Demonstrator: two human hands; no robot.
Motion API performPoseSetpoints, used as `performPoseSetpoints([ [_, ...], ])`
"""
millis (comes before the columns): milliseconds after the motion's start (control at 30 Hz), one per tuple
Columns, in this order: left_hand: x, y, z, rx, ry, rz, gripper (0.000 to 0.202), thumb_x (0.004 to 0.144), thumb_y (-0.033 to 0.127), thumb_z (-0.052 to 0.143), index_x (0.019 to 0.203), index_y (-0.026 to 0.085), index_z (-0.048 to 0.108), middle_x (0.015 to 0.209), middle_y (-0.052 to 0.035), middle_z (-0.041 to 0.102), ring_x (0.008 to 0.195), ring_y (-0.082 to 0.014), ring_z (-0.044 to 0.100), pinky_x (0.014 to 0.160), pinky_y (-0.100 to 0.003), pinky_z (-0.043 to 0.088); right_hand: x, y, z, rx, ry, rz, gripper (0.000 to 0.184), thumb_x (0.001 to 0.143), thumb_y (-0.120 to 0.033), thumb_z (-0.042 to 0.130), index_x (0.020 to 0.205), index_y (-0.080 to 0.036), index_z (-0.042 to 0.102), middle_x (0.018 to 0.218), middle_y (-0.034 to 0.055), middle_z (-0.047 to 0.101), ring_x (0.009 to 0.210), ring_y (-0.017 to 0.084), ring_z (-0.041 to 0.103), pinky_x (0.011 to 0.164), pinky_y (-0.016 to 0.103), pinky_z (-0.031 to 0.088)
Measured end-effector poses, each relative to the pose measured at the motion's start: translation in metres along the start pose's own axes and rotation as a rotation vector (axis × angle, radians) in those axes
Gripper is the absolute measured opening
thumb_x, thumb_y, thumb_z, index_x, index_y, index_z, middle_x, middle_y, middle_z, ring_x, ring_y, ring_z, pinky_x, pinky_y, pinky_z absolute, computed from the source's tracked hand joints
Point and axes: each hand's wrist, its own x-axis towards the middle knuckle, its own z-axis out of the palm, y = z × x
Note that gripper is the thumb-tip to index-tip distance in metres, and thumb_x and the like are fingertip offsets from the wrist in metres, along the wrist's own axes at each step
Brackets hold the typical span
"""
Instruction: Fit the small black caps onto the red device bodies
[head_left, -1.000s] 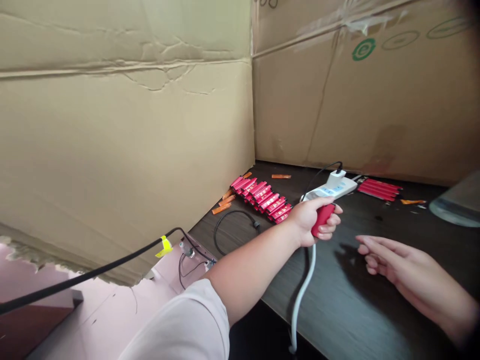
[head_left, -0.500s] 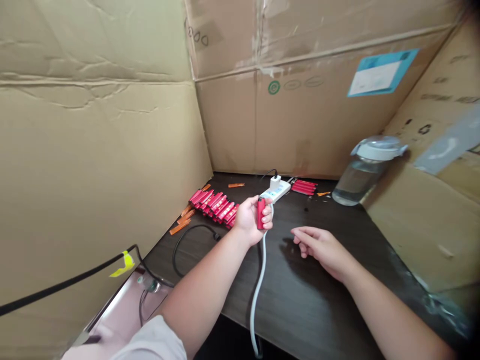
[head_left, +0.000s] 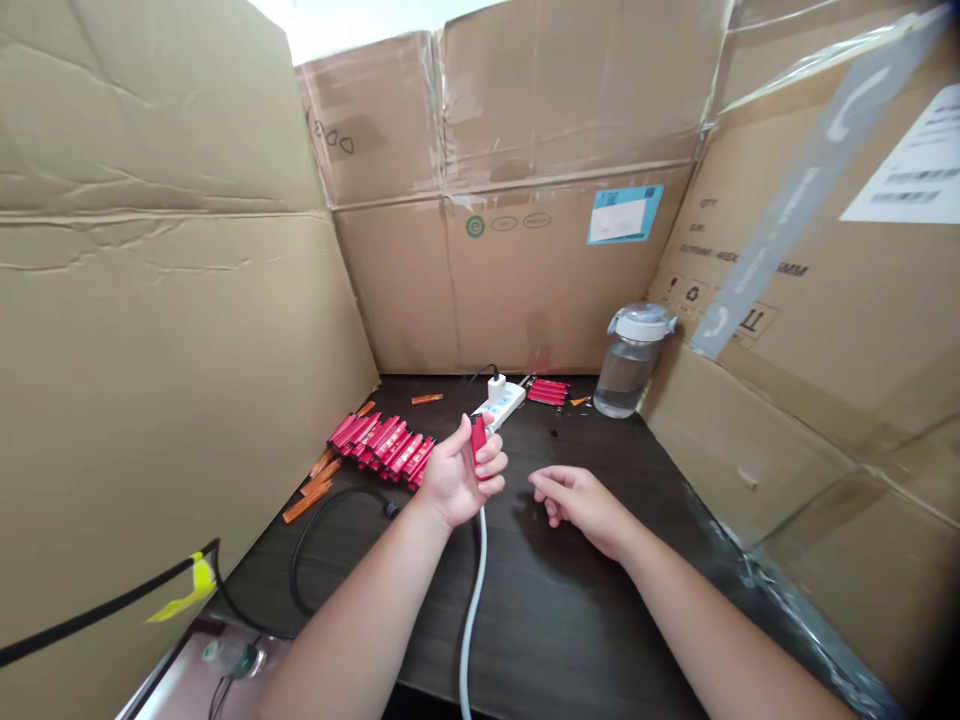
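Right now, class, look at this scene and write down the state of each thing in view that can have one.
left hand: closed around a red stick
right hand: open, empty
power strip: white plug inserted
water bottle: capped, holding clear liquid
black cable: lying in a loose loop
row of red sticks: laid side by side, overlapping
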Motion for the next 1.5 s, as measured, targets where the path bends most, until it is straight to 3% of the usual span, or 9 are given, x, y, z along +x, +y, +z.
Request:
performPoseSetpoints([
  [367,0.003,0.005,-0.010,0.096,0.016,-0.013,0.023,0.074,0.036,0.047,0.065,0.015,0.048,0.051,0.0061,0.024,0.040,-0.0062,0.020,0.037,-0.019,0.015,-0.001,-0.002,-0.001,0.044,-0.002,0.016,0.034,0.070,-0.047,0.068,0.069,-0.014,0.060,0.064,-0.0003,0.055,0.049,0.007,0.046,0.046,0.023,0.043],
  [667,0.002,0.005,-0.009,0.090,-0.013,-0.055,0.023,0.073,0.037,0.046,0.064,0.016,0.046,0.050,0.0063,0.022,0.039,-0.0062,0.020,0.038,-0.019,0.015,-0.001,-0.002,0.000,0.049,0.001,0.024,0.036,0.070,-0.049,0.069,0.068,-0.014,0.060,0.060,-0.0010,0.053,0.048,0.007,0.046,0.045,0.023,0.041],
  [900,0.001,0.003,-0.008,0.077,0.016,-0.042,0.038,0.082,0.048,0.044,0.061,0.016,0.043,0.049,0.0063,0.021,0.038,-0.0059,0.021,0.039,-0.018,0.016,-0.001,-0.003,0.000,0.067,-0.001,0.026,0.035,0.069,-0.048,0.070,0.068,-0.014,0.060,0.061,-0.0008,0.054,0.047,0.007,0.046,0.045,0.022,0.042],
  [1100,0.001,0.002,-0.009,0.080,0.013,-0.059,0.038,0.084,0.047,0.044,0.061,0.017,0.042,0.048,0.0070,0.020,0.038,-0.0056,0.018,0.038,-0.017,0.015,-0.001,-0.002,0.000,0.071,0.004,0.032,0.034,0.069,-0.047,0.070,0.069,-0.014,0.061,0.063,-0.0004,0.055,0.048,0.007,0.046,0.045,0.022,0.043],
  [1300,0.002,0.000,-0.011,0.156,-0.004,-0.032,0.040,0.086,0.048,0.041,0.061,0.017,0.042,0.048,0.0078,0.018,0.037,-0.0050,0.014,0.037,-0.017,0.015,0.000,-0.002,0.000,0.074,0.002,0.032,0.032,0.070,-0.045,0.069,0.069,-0.014,0.060,0.062,-0.0006,0.055,0.047,0.007,0.046,0.044,0.022,0.042],
  [1500,0.007,-0.008,-0.013,0.302,0.061,0.025,0.039,0.084,0.049,0.044,0.061,0.017,0.042,0.045,0.0085,0.021,0.036,-0.0042,0.012,0.035,-0.015,0.012,0.000,-0.002,0.000,0.083,0.003,0.033,0.032,0.069,-0.045,0.070,0.069,-0.014,0.061,0.063,-0.0002,0.055,0.048,0.007,0.046,0.045,0.023,0.043],
])
